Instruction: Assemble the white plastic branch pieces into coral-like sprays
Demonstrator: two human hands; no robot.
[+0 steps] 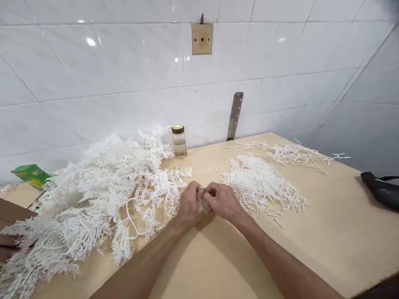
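My left hand (191, 204) and my right hand (222, 200) meet over the middle of the table, both closed. Between their fingers is a small whitish sprig (205, 206), mostly hidden by the hands. Left of them spreads a large heap of white feathery branches (102, 182), some with bare pale stems. Close by my right hand lies a smaller pile of white sprigs (263, 182), laid roughly side by side. Farther back on the right are thin bare white stems (296, 153).
A clear jar (179, 143) with a dark and yellow lid stands at the back edge, partly full of liquid. A metal strip (235, 116) leans on the tiled wall. A black object (382, 191) sits at the right, a green packet (33, 175) at far left.
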